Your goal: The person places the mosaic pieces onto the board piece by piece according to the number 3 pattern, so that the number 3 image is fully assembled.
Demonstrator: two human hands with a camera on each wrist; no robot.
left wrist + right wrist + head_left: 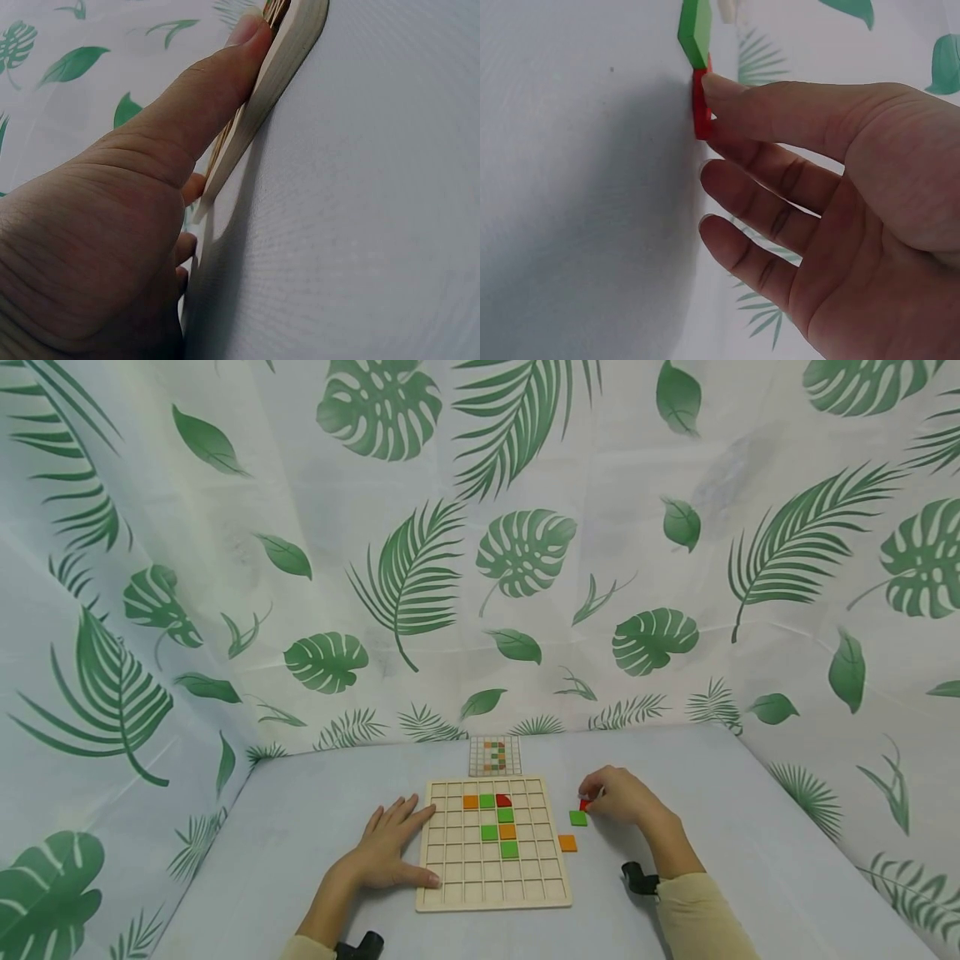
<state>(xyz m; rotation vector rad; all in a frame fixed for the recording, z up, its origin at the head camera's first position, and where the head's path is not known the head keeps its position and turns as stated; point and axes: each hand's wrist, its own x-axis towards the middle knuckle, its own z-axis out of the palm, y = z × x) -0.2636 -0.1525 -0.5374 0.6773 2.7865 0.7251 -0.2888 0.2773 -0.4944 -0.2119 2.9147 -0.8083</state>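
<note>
A square wooden grid board point(465, 881) lies on the table, with several orange, green and red tiles in its cells. My left hand point(390, 850) rests at the board's left side, fingers spread and the thumb lying over its edge. In the left wrist view the thumb point(202, 105) touches the raised wooden rim. Right of the board, my right hand point(618, 795) pinches a small red tile point(701, 105) between thumb and index finger, low at the table; the other fingers are loosely bent. A loose green tile point(577, 818) is right beside the red one.
A loose orange tile point(567, 843) lies at the board's right edge. Behind the board is a small card point(480, 758) printed with a grid of coloured squares. A leaf-patterned curtain point(525, 468) stands at the back and both sides of the table point(315, 802).
</note>
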